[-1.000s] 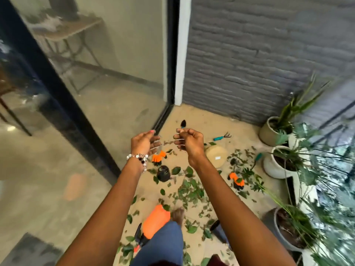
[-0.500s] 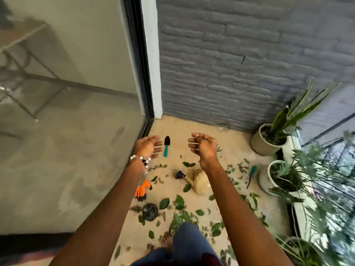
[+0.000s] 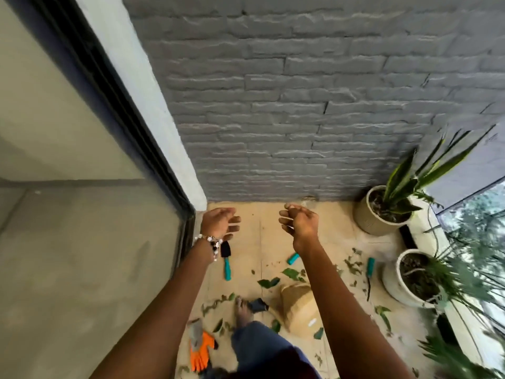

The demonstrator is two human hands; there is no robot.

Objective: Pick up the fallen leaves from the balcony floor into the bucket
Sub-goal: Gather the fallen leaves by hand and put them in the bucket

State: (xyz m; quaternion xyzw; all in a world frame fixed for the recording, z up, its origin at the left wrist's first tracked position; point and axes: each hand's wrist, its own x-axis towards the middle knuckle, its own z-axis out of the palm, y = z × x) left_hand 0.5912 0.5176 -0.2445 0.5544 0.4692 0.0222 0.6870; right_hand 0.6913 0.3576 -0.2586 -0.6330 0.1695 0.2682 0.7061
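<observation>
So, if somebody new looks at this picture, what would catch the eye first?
Probably the two bare hands raised in the middle, the left hand and the right hand, both with loosely curled fingers and holding nothing. Next, the green fallen leaves scattered over the tan balcony floor below them, among teal-handled garden tools. The bright orange glove at the bottom left stands out too.
</observation>
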